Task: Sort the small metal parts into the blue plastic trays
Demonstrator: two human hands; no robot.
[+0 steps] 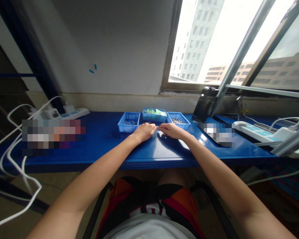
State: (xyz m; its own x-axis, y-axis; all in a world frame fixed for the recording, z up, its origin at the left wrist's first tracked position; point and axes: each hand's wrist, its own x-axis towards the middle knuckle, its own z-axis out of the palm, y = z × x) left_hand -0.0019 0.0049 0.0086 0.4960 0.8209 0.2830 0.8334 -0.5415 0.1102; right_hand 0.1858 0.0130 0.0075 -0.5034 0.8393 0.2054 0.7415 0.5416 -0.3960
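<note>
Blue tabletop (99, 139) under hands (146, 131) (173, 130) (white lettering (150, 209) part-hidden).

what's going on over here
A person sits at a shiny blue table, left hand and right hand meeting at the fingertips. The hands seem to hold a tiny piece, too small to identify. Beyond them are a left blue plastic bin and right blue plastic bin with thin metallic pieces, and a middle blue plastic bin with a green packet.

Right tray (185, 126) behind right hand (172, 130)
</note>
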